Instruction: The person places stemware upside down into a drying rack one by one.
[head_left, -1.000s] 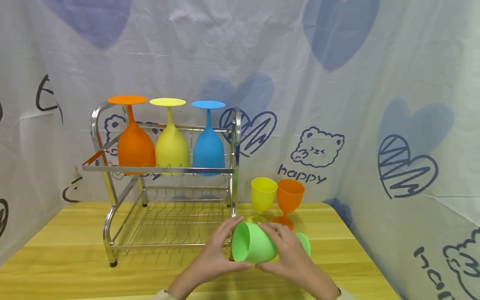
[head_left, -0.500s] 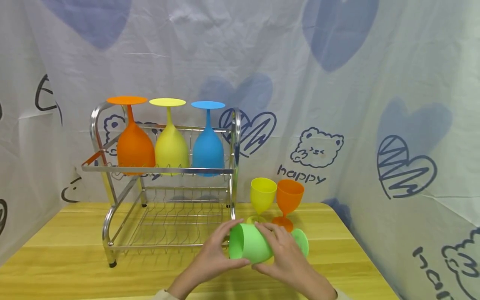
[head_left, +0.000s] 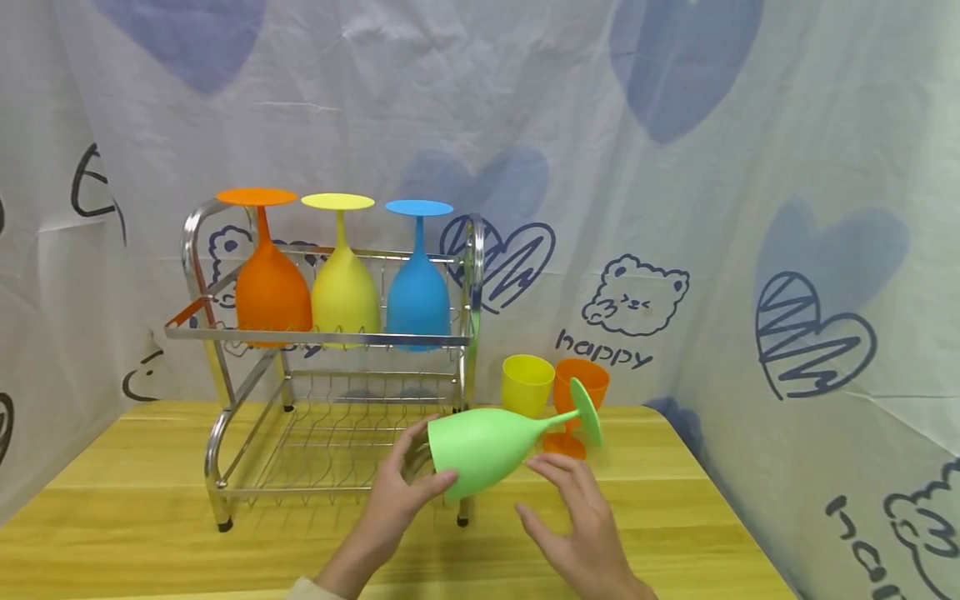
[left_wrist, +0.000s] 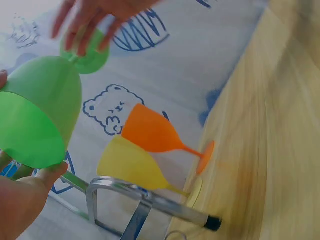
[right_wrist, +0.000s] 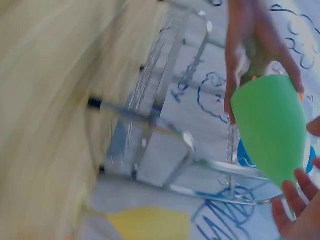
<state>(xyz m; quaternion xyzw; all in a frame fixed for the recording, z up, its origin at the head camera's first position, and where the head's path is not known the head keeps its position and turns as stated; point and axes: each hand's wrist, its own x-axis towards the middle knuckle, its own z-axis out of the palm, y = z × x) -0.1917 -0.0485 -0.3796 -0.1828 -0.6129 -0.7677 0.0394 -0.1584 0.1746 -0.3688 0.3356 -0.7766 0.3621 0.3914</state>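
A green plastic goblet [head_left: 483,446] is held in the air, tipped on its side, its mouth to the left and its foot up to the right. My left hand [head_left: 390,496] grips the bowl by the rim, thumb in front and fingers behind. In the left wrist view the open mouth of the goblet [left_wrist: 30,130] shows, with the thumb on its rim. My right hand [head_left: 577,521] is just below the stem end, fingers spread and relaxed; its fingertips are right by the lower bowl in the right wrist view.
A two-tier metal rack [head_left: 322,337] stands left on the wooden table [head_left: 600,492]. Its top tier holds upside-down orange [head_left: 273,292], yellow [head_left: 345,292] and blue [head_left: 417,292] goblets. Upright yellow [head_left: 525,385] and orange [head_left: 592,379] goblets stand behind the hands, near the back curtain.
The green goblet has moved up and left, and its foot has swung upward. The right hand has let go of the bowl and drawn away; the left hand has taken hold at the rim.
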